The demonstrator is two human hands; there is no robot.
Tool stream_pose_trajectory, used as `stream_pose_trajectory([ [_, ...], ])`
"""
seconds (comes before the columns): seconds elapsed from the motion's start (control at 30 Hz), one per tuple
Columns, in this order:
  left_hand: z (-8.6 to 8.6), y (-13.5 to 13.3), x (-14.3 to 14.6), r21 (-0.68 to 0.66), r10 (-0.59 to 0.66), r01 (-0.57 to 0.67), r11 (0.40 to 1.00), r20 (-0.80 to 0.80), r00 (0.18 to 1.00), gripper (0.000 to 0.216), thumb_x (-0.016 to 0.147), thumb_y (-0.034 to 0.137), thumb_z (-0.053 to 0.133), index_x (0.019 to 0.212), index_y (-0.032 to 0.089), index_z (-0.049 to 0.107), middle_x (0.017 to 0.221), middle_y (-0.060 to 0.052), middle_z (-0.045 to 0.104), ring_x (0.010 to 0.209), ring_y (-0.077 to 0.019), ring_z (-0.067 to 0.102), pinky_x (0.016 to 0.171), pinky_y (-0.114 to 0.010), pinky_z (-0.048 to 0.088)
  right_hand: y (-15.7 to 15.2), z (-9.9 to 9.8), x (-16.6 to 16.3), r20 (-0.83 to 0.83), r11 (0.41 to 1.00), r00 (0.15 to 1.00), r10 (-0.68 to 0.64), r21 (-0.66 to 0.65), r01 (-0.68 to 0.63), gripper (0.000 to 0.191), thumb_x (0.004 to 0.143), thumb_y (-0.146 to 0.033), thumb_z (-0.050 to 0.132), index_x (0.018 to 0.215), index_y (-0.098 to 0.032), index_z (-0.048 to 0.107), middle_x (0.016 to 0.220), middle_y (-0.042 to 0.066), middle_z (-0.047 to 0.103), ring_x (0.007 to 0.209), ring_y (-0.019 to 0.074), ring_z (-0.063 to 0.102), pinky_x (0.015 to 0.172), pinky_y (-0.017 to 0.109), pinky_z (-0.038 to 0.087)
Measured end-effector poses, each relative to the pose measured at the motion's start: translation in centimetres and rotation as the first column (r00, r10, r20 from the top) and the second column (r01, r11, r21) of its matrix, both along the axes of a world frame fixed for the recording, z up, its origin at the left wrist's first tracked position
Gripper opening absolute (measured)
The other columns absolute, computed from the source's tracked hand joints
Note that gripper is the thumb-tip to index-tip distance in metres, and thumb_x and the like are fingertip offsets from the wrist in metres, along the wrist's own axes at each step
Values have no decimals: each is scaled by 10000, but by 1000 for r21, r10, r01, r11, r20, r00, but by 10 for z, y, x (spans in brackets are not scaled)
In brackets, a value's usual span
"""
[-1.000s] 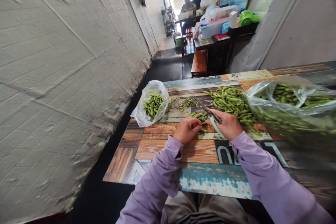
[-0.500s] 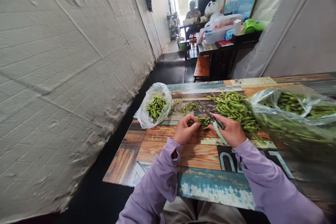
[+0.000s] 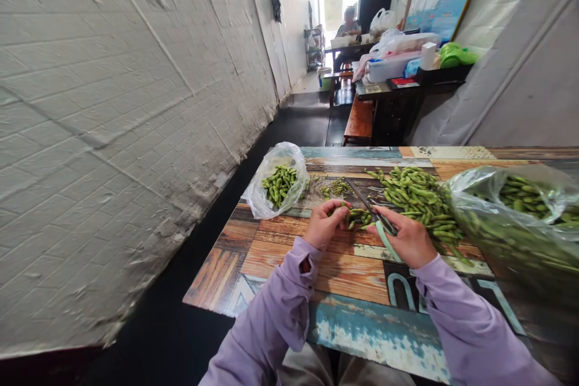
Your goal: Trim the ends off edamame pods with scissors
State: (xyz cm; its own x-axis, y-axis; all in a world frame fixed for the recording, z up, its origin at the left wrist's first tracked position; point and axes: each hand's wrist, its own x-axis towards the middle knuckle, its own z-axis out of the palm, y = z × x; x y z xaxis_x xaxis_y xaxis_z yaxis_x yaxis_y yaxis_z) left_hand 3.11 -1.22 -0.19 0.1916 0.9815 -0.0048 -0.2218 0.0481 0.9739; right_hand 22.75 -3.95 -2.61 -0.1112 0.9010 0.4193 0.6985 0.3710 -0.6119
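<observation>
My right hand [image 3: 407, 238] grips a pair of scissors [image 3: 388, 243] with pale green handles, its dark blades pointing away and to the left. Thumb and fingers of my left hand [image 3: 323, 226] are pinched together on an edamame pod [image 3: 346, 207], mostly hidden by the fingertips. Between the hands, a few pods [image 3: 359, 218] lie on the table. Beyond the blades is a small heap of green trimmings [image 3: 337, 187]. A large pile of edamame pods [image 3: 418, 196] spreads just past my right hand.
On the left stands an open clear plastic bag [image 3: 259, 198] of pods. A bigger plastic bag [image 3: 470, 199] full of pods is at the right. The table [image 3: 271, 256] has a patchwork wood pattern. Farther back are a bench [image 3: 359, 119], a cluttered table and a seated person [image 3: 349, 27].
The whole view has shifted, so the table and hands appear slightly farther right and lower. Both hands keep nearly the same pose, with the scissors still in my right hand.
</observation>
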Motion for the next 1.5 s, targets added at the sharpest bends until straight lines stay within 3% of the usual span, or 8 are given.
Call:
stream_pose_trajectory([
  [0.17, -1, 1, 0, -47, 80, -80, 996, 4, 997, 349, 604, 399, 759, 734, 152, 549, 633, 21, 615, 413, -38, 438, 404, -164, 316, -2, 2, -1, 37, 1000, 999, 25, 6, -25, 438, 783, -403, 611, 1189, -242, 590, 1130, 37, 677, 1027, 219, 640, 882, 329, 526],
  [0.3, 2, 0, 0, -14, 53, -53, 998, -20, 998, 346, 643, 399, 732, 824, 147, 579, 651, 9, 634, 407, -35, 431, 396, -161, 309, -2, 3, -3, 62, 997, 995, 77, -15, -77, 503, 758, -417, 633, 1217, -225, 562, 1150, 68, 653, 990, 225, 642, 853, 334, 527],
  [0.5, 4, -1, 0, 29, 7, -6, 1000, -16, 1000, 344, 718, 446, 664, 852, 131, 622, 678, -1, 617, 425, -30, 428, 418, -167, 315, -2, 2, -5, 45, 990, 990, 133, -54, -131, 489, 755, -413, 629, 1208, -242, 558, 1030, 55, 663, 773, 179, 644, 735, 317, 539],
  [0.8, -3, -1, 0, 81, 8, -1, 997, -85, 996, 314, 734, 401, 661, 906, 143, 615, 707, 5, 596, 450, -43, 429, 427, -176, 338, -2, 2, -5, 82, 989, 986, 144, -50, -140, 525, 745, -437, 641, 1224, -241, 548, 1050, 64, 647, 852, 199, 636, 783, 321, 518],
  [1.17, 0, -2, 0, 114, 15, 2, 993, -154, 988, 250, 753, 370, 636, 832, 134, 622, 668, 4, 573, 468, -52, 417, 433, -178, 314, -1, -3, -2, 81, 986, 983, 163, -35, -161, 458, 764, -434, 622, 1169, -222, 603, 919, 51, 687, 728, 180, 638, 724, 309, 530],
  [1.4, -5, 1, -1, 136, 27, -4, 991, -171, 985, 232, 767, 368, 620, 820, 143, 594, 654, 9, 572, 466, -58, 424, 456, -189, 330, -1, 0, -5, 27, 987, 987, 161, -9, -161, 398, 779, -403, 620, 1133, -220, 629, 1090, 61, 689, 995, 230, 647, 872, 334, 517],
  [1.5, -5, 2, -2, 196, 105, -67, 978, -193, 975, 202, 743, 326, 647, 828, 145, 617, 697, -7, 591, 555, -80, 486, 530, -200, 384, -1, 2, -7, -35, 995, 996, 87, -49, -89, 398, 764, -410, 626, 1123, -239, 634, 1095, 45, 692, 1000, 237, 651, 882, 349, 519],
])
